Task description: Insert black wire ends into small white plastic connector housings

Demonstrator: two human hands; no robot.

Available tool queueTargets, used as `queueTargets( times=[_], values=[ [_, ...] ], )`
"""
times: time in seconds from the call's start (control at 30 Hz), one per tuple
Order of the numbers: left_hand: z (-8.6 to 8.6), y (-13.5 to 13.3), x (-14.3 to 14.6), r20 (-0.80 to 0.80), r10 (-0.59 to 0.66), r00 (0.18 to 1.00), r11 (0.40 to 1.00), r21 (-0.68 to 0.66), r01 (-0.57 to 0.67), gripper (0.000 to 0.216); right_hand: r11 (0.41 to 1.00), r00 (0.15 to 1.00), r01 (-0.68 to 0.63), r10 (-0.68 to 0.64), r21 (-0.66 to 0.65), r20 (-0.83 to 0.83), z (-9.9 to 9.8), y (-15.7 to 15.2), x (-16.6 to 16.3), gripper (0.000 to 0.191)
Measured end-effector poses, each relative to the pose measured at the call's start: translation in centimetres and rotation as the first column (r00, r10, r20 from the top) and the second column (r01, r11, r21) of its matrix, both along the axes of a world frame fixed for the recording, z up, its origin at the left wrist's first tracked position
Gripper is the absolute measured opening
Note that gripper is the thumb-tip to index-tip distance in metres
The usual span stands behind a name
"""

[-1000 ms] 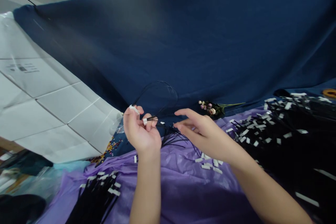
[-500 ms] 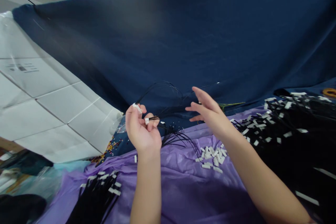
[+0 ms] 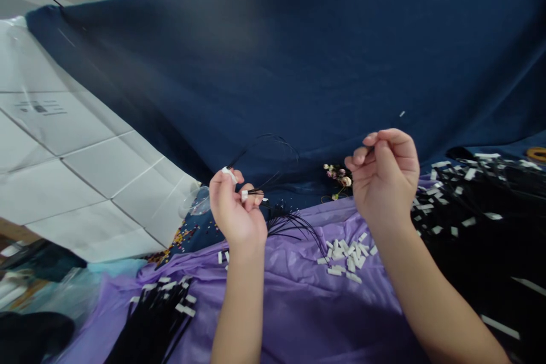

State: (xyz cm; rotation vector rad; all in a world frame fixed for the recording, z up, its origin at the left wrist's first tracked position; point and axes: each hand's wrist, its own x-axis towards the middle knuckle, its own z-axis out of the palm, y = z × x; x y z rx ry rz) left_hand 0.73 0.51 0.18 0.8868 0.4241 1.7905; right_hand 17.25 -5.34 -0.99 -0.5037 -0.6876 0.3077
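Observation:
My left hand point(image 3: 239, 210) is closed around a bundle of thin black cords point(image 3: 256, 191). A white tag point(image 3: 229, 175) shows at its thumb and forefinger, and a second white tag point(image 3: 244, 196) sits by the lower fingers. From the upper tag the cords arc out to the right in a loop. My right hand point(image 3: 386, 176) is raised to the right, its fingers pinched on what looks like a thin dark cord, mostly hidden. Just above it, against the blue cloth, is a small white piece point(image 3: 402, 114); any link to the hand is too fine to see.
Loose white tags point(image 3: 347, 256) lie on the purple cloth point(image 3: 298, 301). Black tagged cords point(image 3: 153, 318) are bundled at lower left; a large pile point(image 3: 478, 239) covers the right. Small flowers point(image 3: 339, 176) stand by the blue cloth point(image 3: 277, 57). White boxes point(image 3: 98, 159) stack at left.
My right hand has moved right and its spread fingers have closed into a pinch. The small white piece has shifted up and right, and the flowers are uncovered. My left hand keeps its hold.

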Motion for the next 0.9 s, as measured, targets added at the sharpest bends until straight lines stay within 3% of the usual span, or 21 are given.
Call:
queueTargets(
  times=[0.13, 0.23, 0.33, 0.43, 0.57, 0.9],
  values=[
    [-0.3, -0.3, 0.6, -0.056, -0.055, 0.997, 0.998, -0.002, 0.055, 0.02, 0.995, 0.956, 0.008, 0.022, -0.1, 0.294, 0.2, -1.7, -1.1, 0.015],
    [-0.5, -0.7, 1.0, -0.138, -0.128, 0.982, 0.992, -0.015, 0.127, 0.018, 0.978, 0.82, 0.028, 0.096, -0.206, 0.565, -0.2, -2.4, -1.9, 0.016],
    [-0.9, -1.1, 1.4, -0.224, -0.199, 0.954, 0.979, 0.006, 0.205, 0.016, 0.953, 0.677, 0.093, 0.153, -0.289, 0.72, -0.8, -2.3, -2.4, 0.013],
    [-1.1, -1.4, 1.5, -0.301, -0.247, 0.921, 0.965, 0.006, 0.261, 0.014, 0.935, 0.617, 0.183, 0.13, -0.303, 0.776, -1.2, -1.8, -2.7, 0.017],
    [-1.2, -2.0, 1.5, -0.351, -0.299, 0.887, 0.951, -0.035, 0.306, 0.016, 0.913, 0.613, 0.257, 0.098, -0.315, 0.784, -1.1, -1.6, -2.6, 0.019],
    [-1.0, -2.4, 1.5, -0.354, -0.322, 0.878, 0.944, -0.05, 0.326, 0.016, 0.917, 0.639, 0.223, 0.118, -0.331, 0.76, -0.8, -2.0, -2.4, 0.018]
  ],
)
